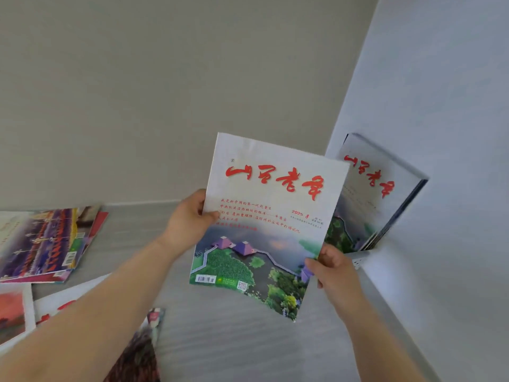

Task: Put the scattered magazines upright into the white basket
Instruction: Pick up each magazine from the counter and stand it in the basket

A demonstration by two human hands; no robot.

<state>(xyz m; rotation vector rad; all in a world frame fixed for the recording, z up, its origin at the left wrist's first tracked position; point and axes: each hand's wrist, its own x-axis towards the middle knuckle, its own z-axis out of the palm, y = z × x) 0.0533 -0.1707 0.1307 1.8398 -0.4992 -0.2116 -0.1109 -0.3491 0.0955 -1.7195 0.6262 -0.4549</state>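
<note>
I hold one magazine [268, 224] in the air with both hands, its cover facing me: red brush-style title characters across a pale top, "2025 8" printed at the right, and a green landscape with purple-roofed pavilions below. My left hand [190, 219] is clamped on the magazine's left edge, thumb on the cover and fingers behind. My right hand [334, 267] pinches its lower right corner, thumb on the front.

The white basket [359, 257] sits just behind and to the right of the held magazine, against the pale wall; only a small piece of its rim and perforated side shows. Several magazines [377, 194] stand in it, leaning, the front one with the same red title as mine. My magazine overlaps their left side in the view; I cannot tell whether it touches them.

Well to the left of the held magazine, a loose pile of magazines [46, 241] lies flat on the grey wood-grain floor [234, 348]. Below and left of it, under my left forearm, lie a white one with red lettering [57, 303], and a dark one [143, 348].
</note>
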